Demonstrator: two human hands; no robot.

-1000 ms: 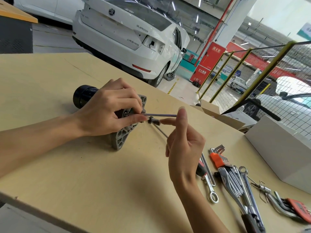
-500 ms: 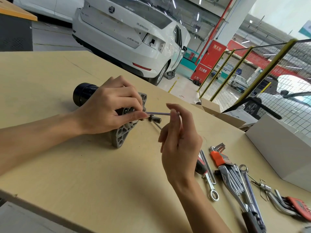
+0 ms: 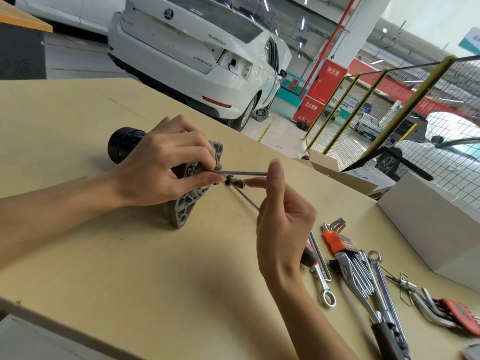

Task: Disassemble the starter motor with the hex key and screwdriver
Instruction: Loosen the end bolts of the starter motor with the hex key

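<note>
The starter motor lies on its side on the wooden bench, with its black cylinder pointing left and its grey ribbed flange facing right. My left hand grips the motor body, and its thumb and fingertips sit at the flange face. A thin hex key runs level from a bolt in the flange to my right hand, which pinches its free end between thumb and forefinger. Just below the key, the motor's short dark shaft end sticks out. The screwdriver lies on the bench behind my right hand, partly hidden.
Loose tools lie at the right: a hex key set in an orange holder, combination wrenches and a second hex key set. A white box and a cardboard box stand at the far right edge. A white car is parked beyond.
My right hand rolled its fingers over the hex key's end and back to thumb-up, turning the key. My left hand and the motor stayed in place.
</note>
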